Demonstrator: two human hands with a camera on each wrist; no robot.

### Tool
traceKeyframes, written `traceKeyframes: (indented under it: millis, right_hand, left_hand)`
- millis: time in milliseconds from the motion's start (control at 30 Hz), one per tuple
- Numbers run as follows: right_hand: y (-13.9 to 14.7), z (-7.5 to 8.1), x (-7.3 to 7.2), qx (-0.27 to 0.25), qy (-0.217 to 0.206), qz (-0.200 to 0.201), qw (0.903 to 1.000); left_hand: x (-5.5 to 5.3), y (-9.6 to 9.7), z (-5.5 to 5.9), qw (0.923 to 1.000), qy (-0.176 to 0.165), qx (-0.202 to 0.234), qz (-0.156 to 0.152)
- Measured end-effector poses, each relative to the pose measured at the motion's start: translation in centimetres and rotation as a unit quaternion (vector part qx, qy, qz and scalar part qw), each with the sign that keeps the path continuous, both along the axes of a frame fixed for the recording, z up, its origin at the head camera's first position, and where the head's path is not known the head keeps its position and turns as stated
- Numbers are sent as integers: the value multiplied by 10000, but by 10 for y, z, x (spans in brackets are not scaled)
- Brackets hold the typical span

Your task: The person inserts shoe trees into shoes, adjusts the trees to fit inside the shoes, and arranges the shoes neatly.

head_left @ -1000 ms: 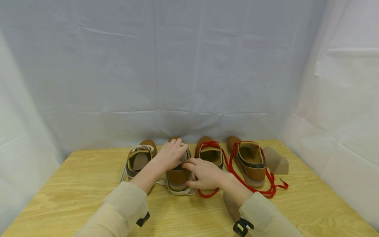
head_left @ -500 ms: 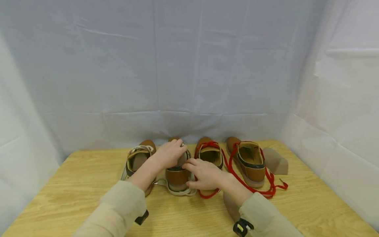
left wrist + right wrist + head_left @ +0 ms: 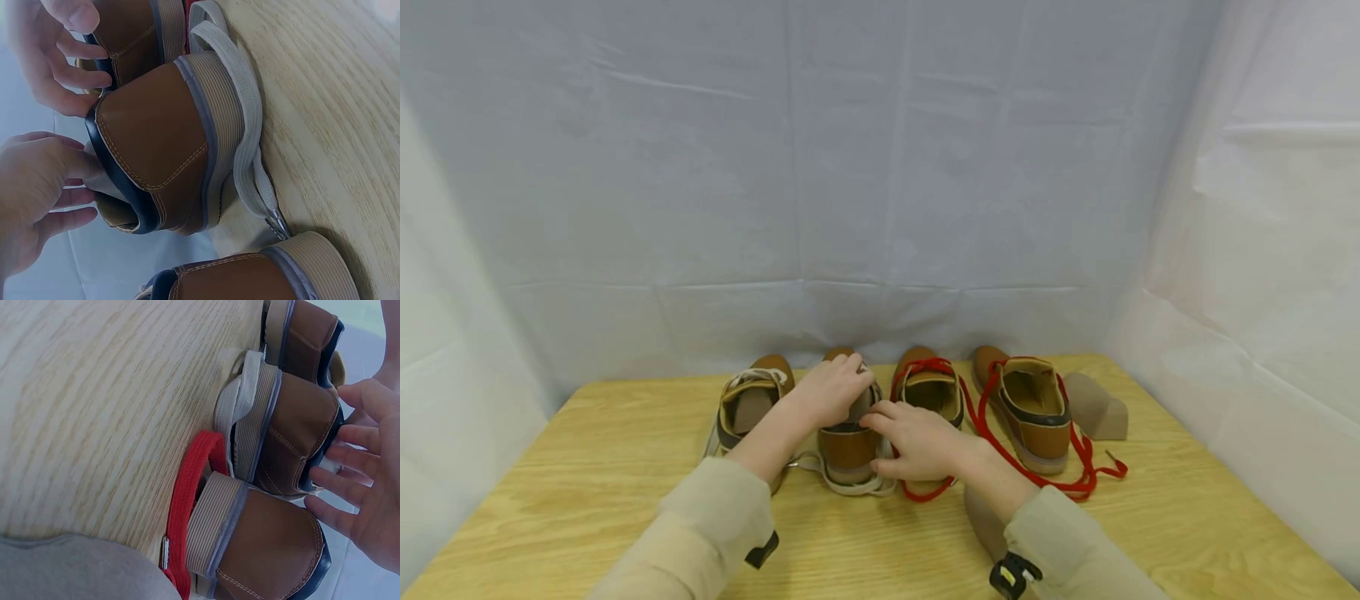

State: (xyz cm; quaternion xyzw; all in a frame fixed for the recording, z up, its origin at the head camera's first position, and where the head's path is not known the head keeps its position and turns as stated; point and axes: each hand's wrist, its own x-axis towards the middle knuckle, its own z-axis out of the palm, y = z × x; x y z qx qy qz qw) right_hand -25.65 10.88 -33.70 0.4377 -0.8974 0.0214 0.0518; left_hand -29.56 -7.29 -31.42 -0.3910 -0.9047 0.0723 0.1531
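Brown leather shoes [image 3: 1036, 437], four total, sit in a row on the pale wooden table [image 3: 625, 500]: two with flat cream laces [image 3: 250, 119], two with flat red laces [image 3: 1078, 487]. Two hands are at the second shoe from the left [image 3: 848, 452]: the left hand [image 3: 831, 392] reaches into its opening, can't tell if it's pinching anything; the right hand [image 3: 921, 437] is loosely spread by the heel, gripping nothing. Two rounded taupe pieces [image 3: 1108, 417] lie to the right.
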Motion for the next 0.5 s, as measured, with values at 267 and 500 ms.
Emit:
traceKeyframes:
  millis: [267, 500]
  right_hand:
    - [-1, 0, 0, 17, -39, -20, 10000]
    - [0, 0, 2, 34, -95, -46, 9999]
  left_hand:
    - [-4, -1, -1, 9998, 217, -11, -41]
    - [-4, -1, 0, 9992, 262, 198, -219]
